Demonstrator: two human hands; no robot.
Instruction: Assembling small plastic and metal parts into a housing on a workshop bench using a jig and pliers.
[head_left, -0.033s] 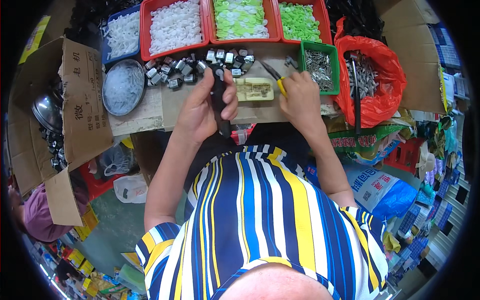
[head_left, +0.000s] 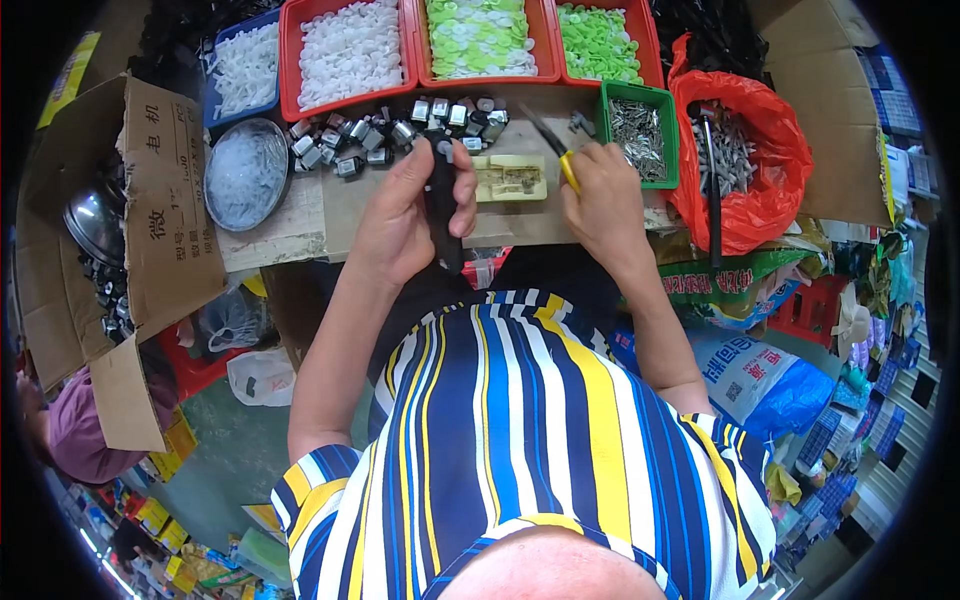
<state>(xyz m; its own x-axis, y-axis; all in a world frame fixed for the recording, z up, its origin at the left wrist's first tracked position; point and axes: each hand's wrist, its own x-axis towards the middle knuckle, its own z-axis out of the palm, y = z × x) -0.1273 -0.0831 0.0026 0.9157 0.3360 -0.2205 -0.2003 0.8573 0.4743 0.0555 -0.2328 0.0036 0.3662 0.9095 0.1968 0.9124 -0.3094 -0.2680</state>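
My left hand point(head_left: 403, 215) is wrapped round a long black plastic housing point(head_left: 441, 205), held upright above the table's front edge. A small pale part shows at the housing's upper end, between thumb and fingers. To the right, my right hand point(head_left: 606, 205) is closed on yellow-handled pliers point(head_left: 569, 170). Their dark, narrow jaws point up and left, apart from the housing and slightly blurred. Between the hands lies a cream-coloured shallow tray point(head_left: 510, 192) with dark stains or small bits in it. Several small silver-and-black motors point(head_left: 376, 140) are heaped beyond my left hand.
Along the back stand a blue bin point(head_left: 247, 65) and red bins point(head_left: 350, 55) of white and green plastic parts. A round dish point(head_left: 247, 175) sits left. At right are a green bin point(head_left: 640, 140), a red bag point(head_left: 770, 150) of metal parts and a black-handled hammer point(head_left: 714, 190). Cardboard boxes flank the table.
The pliers have tilted a little in my right hand, and their jaws now look blurred. The black housing in my left hand has shifted very slightly.
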